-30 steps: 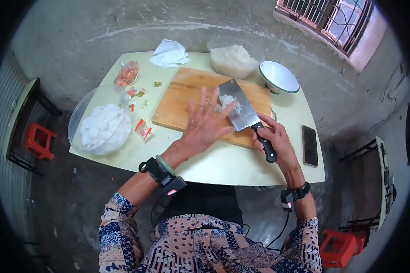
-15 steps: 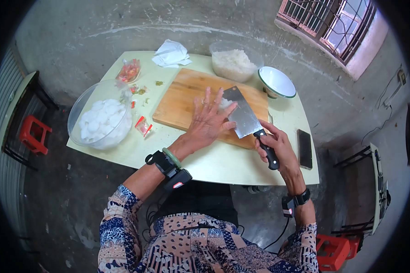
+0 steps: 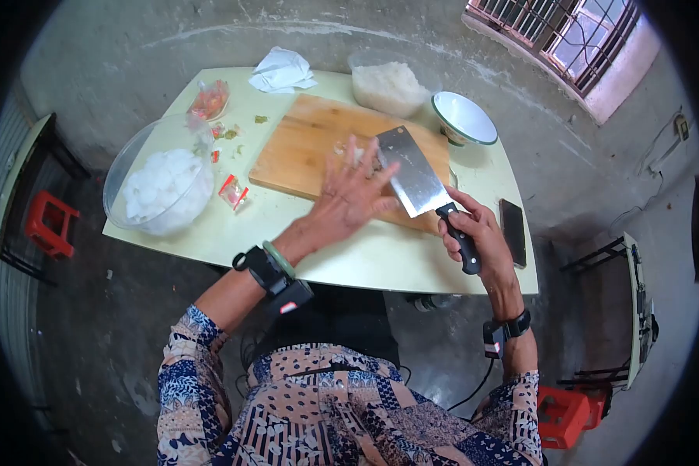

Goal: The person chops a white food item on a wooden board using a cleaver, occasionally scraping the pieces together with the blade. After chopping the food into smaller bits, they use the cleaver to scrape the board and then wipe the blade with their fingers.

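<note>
The pale green surface (image 3: 365, 264) extended beneath both hands and out beyond the fingers on every side. The wooden board (image 3: 295, 144) lay on it, partly under the left fingers and reaching past their tips. To the left of the left fingers stood the clear basin (image 3: 159, 186), filled with white rounded pieces; beyond the fingers of both hands, past the board's far edge, stood the clear tub (image 3: 388, 85), heaped with whitish shreds. The cleaver (image 3: 415, 175) was gripped by its black handle in the closed fingers of the right hand (image 3: 475, 233), its blade slanting away over the board towards the left fingertips. The fingers of the left hand (image 3: 348, 200) were open and spread beside the blade; whether they touched it could not be told. Past the right fingers stood the green-rimmed white bowl (image 3: 466, 116); the white cloth (image 3: 282, 70) lay beyond the left fingertips and the board. The dark phone (image 3: 512, 231) lay just right of the right fingers. Farther out to the left of the left fingers were the bag of reddish items (image 3: 210, 99) and, nearer, the red-and-clear packet (image 3: 233, 192). Small white shreds (image 3: 355, 154) showed between the left fingers.
</note>
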### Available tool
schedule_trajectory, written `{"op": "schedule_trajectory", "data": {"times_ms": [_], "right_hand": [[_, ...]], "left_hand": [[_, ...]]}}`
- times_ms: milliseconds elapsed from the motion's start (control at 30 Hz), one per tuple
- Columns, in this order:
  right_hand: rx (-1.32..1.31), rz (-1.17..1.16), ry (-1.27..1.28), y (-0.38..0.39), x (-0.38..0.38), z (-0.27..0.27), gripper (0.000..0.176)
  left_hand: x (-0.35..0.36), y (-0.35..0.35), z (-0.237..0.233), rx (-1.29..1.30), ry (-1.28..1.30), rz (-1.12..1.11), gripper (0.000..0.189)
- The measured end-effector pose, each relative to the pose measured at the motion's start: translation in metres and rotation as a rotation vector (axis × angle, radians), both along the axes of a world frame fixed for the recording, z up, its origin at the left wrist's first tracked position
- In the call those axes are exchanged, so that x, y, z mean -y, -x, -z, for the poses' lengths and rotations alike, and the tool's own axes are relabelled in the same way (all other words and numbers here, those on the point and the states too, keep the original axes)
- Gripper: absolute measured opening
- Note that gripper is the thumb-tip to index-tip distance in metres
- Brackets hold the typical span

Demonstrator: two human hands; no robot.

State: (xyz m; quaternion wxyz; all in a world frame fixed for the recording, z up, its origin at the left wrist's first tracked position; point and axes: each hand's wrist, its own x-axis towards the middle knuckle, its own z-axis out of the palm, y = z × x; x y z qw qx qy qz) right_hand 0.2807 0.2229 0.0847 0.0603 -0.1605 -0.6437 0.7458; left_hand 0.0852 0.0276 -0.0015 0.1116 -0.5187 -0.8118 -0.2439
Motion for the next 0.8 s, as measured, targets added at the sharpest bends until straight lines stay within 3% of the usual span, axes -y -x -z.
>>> {"op": "schedule_trajectory", "data": {"times_ms": [167, 367, 567, 633, 667, 700, 767, 800], "right_hand": [[0.025, -0.006, -0.127, -0.010, 0.002, 0.000, 0.063], [0.001, -0.032, -0.164, -0.010, 0.014, -0.004, 0.061], [0.038, -0.017, -0.290, -0.022, 0.007, 0.000, 0.059], [0.029, 0.029, -0.913, -0.024, 0.007, 0.006, 0.056], [-0.362, 0.045, -1.509, -0.017, 0.004, 0.014, 0.063], [-0.354, 0.056, -1.508, -0.015, 0.002, 0.013, 0.063], [-0.328, 0.020, -2.011, -0.012, 0.001, 0.011, 0.069], [-0.324, 0.003, -2.073, -0.010, 0.001, 0.010, 0.071]], "left_hand": [[0.005, 0.010, -0.006, 0.150, -0.002, -0.128, 0.073], [-0.011, -0.011, -0.012, -0.022, -0.030, 0.046, 0.072], [0.008, 0.023, -0.002, 0.130, -0.009, -0.145, 0.072], [0.018, 0.032, -0.003, 0.116, -0.092, -0.164, 0.073], [0.024, 0.036, -0.010, 0.152, -0.192, -0.181, 0.074], [0.030, 0.039, -0.016, 0.190, -0.296, -0.206, 0.074], [0.038, 0.041, -0.022, 0.145, -0.344, -0.179, 0.072], [0.041, 0.040, -0.025, 0.043, -0.319, -0.099, 0.075]]}}
